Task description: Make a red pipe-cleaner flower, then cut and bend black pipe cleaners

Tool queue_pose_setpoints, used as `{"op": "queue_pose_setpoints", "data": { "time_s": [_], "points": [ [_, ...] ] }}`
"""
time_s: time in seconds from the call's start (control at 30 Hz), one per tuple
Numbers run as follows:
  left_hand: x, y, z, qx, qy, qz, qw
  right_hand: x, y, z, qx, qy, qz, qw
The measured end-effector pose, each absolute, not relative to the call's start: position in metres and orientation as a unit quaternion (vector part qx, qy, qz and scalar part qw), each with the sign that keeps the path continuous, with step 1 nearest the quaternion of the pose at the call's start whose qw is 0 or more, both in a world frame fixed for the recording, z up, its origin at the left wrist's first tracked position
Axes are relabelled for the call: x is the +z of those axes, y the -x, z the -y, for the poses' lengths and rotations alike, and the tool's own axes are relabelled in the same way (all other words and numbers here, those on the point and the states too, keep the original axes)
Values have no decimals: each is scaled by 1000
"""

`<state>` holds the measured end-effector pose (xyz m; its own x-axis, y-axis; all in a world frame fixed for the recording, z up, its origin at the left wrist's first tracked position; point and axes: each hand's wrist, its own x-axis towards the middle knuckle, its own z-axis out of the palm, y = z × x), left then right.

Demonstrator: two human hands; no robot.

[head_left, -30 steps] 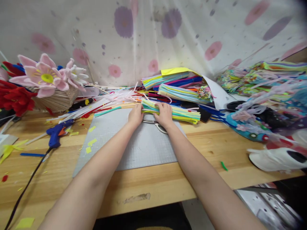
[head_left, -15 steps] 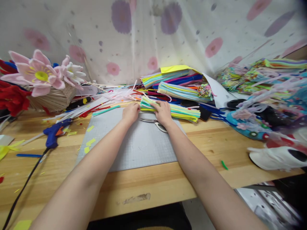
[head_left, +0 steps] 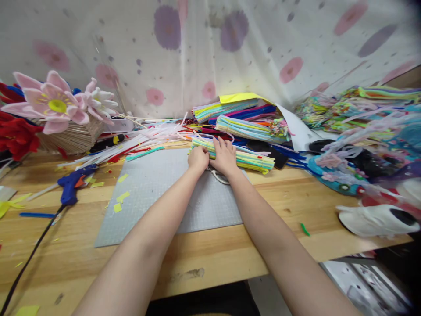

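Observation:
A bundle of yellow, white and green pipe cleaners [head_left: 251,161] lies across the far edge of a grey cutting mat [head_left: 154,188]. On top of it rests my right hand [head_left: 224,157], fingers spread and stretched out. My left hand [head_left: 198,159] is closed right beside it, against the bundle's near side; its fingertips are curled in, and whatever they pinch is hidden. Scissors lie under and in front of my hands, with only a pale handle loop [head_left: 219,177] showing clearly.
A blue glue gun [head_left: 70,184] with a black cord lies left, near yellow scraps [head_left: 123,196]. Pink felt-like flowers [head_left: 54,103] stand behind it. More pipe-cleaner bundles [head_left: 243,127] are piled at the back. A white shoe-like item [head_left: 371,220] sits at the right edge.
My left hand has moved right along the bundle, close to my right hand. The right hand's fingers are more stretched out. The scissors' blades are now covered.

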<state>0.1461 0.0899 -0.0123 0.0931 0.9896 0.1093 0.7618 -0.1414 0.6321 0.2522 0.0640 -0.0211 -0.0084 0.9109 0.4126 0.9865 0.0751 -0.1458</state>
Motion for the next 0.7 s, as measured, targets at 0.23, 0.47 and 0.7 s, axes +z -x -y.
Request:
{"op": "queue_pose_setpoints", "data": {
  "time_s": [0.23, 0.47, 0.7],
  "points": [
    [-20, -144, -94, 335, -682, -608, 229, -16, -255, -69, -85, 678, 718, 137],
    [-15, -136, -96, 464, -577, -515, 433, -5, -253, -66, -69, 686, 719, 89],
    [12, -99, -93, 560, -439, -445, 544, 13, -248, -73, -101, 653, 750, 35]
  ]
}}
